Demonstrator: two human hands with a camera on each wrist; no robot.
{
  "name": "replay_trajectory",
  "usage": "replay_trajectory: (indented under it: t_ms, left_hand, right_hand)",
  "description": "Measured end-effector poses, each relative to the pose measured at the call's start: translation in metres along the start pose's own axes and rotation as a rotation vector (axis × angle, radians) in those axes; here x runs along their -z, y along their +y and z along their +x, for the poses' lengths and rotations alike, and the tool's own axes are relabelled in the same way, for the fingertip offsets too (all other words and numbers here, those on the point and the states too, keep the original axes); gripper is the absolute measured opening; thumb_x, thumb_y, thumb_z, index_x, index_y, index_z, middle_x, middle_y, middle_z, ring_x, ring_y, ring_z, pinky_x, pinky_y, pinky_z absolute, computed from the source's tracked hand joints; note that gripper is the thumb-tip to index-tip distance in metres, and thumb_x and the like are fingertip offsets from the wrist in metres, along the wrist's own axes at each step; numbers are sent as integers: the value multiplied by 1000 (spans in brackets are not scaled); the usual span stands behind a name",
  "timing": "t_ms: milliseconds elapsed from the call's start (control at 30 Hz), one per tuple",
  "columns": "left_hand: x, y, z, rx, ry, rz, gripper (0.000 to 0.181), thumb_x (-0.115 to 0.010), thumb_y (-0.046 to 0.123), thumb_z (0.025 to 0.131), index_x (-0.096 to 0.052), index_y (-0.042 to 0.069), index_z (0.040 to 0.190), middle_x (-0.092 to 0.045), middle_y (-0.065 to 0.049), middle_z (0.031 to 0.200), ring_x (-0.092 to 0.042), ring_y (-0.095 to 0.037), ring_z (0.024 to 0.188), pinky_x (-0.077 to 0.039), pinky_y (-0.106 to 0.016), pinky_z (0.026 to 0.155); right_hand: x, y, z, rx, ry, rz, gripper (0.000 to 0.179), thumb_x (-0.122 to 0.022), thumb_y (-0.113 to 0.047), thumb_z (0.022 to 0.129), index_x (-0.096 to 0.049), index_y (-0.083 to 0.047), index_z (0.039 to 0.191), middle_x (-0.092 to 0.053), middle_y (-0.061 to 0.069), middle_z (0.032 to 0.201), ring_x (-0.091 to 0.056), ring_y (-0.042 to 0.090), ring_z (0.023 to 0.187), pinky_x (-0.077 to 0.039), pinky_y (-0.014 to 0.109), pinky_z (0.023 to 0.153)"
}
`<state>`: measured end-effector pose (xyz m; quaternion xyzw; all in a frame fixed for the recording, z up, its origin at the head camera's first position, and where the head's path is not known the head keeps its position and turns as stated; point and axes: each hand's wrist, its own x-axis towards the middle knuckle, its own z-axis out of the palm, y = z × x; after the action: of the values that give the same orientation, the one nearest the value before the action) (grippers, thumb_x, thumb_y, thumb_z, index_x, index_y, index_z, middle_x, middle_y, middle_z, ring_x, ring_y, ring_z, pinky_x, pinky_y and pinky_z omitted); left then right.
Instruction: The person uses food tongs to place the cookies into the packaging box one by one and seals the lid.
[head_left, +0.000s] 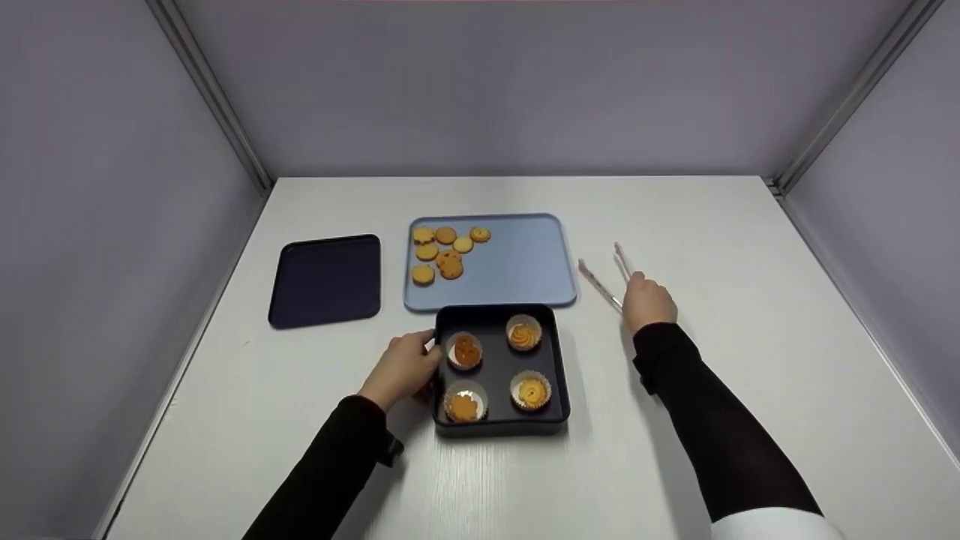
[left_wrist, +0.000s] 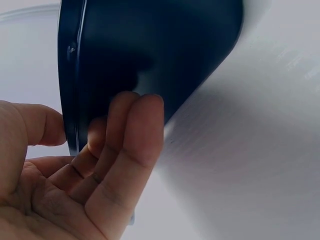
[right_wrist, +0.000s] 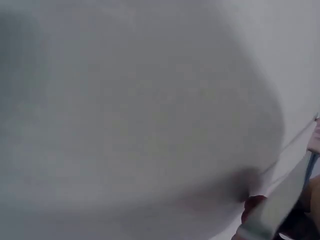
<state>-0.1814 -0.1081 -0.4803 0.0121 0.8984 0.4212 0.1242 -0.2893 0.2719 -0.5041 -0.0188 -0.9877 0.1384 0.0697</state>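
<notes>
My left hand (head_left: 405,369) grips the left wall of a square black baking pan (head_left: 499,427); in the left wrist view the thumb is by the rim and the fingers (left_wrist: 142,130) press against the outside. In the pan sit paper cups with cookies: a dark orange cookie (head_left: 468,349), swirled cookies (head_left: 523,336) (head_left: 533,392) and a golden cookie (head_left: 462,408). To the right, my right hand (head_left: 649,302) holds tongs (head_left: 598,283) whose two arms spread apart, pointing away. The right wrist view catches only blurred fingers and part of the tongs at its lower right.
Behind the pan lies a light blue tray (head_left: 517,259) with several cookies (head_left: 450,264) grouped on its left side. A dark navy tray (head_left: 327,281) lies at the left. Walls (head_left: 480,90) enclose the white table (head_left: 675,217) at the back and sides.
</notes>
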Motion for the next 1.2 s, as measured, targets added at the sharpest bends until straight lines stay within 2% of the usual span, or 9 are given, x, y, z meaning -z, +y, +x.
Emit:
replay_trajectory:
  t_ms: [133, 333, 567, 800, 933, 1100, 1200]
  left_hand:
    - [0, 0, 0, 4, -2, 3, 50, -52, 15, 100, -53, 2, 149, -63, -6, 73, -59, -15, 49, -54, -32, 49]
    - [0, -1, -1, -5, -10, 3, 50, -51, 14, 101, -51, 2, 149, -63, -6, 68, -58, -14, 46, -51, -30, 48]
    - [-1, -2, 0, 3, -13, -22, 51, -50, 14, 101, -50, 2, 150, -63, -7, 69, -58, -15, 45, -52, -32, 46]
    - [0, -2, 0, 15, -17, -27, 51, -50, 16, 102, -50, 3, 151, -64, -7, 70, -60, -16, 46, -54, -33, 48]
    - [0, -1, 0, 22, -8, -22, 51, -50, 17, 102, -50, 2, 150, -64, -7, 72, -58, -15, 48, -52, -32, 48]
    - [1, -3, -1, 44, -10, -56, 52, -51, 20, 103, -48, 2, 152, -63, -7, 70, -58, -16, 46, -55, -36, 48]
    - [3, -5, -2, 63, -19, -85, 56, -52, 27, 104, -44, 2, 154, -61, -8, 64, -61, -19, 45, -57, -37, 50]
  right_hand:
    - [-3, 3, 0, -8, 3, -10, 8, -46, 8, 96, -53, 12, 98, -66, 35, 89, -69, 53, 80, -56, 61, 65]
    - [-6, 9, -1, -36, -45, -50, 10, -48, 5, 98, -53, 12, 103, -68, 35, 91, -70, 52, 81, -58, 62, 66]
    - [-8, 13, 0, -56, -82, -34, 19, -44, 1, 102, -51, 14, 114, -68, 36, 94, -70, 52, 83, -58, 62, 69]
    - [-8, 16, 0, -54, -83, -20, 23, -46, 2, 100, -50, 15, 117, -67, 36, 94, -69, 52, 83, -57, 63, 69]
    - [-5, 17, 2, -80, -103, 21, 24, -46, -8, 104, -51, 14, 113, -67, 35, 95, -69, 52, 85, -57, 61, 68]
    - [3, 17, 5, -123, -145, 64, 40, -43, -26, 107, -53, 12, 111, -66, 35, 96, -69, 51, 86, -57, 59, 68]
    - [11, 15, 7, -95, -103, 55, 43, -44, -30, 107, -53, 12, 117, -65, 35, 98, -67, 52, 89, -56, 60, 70]
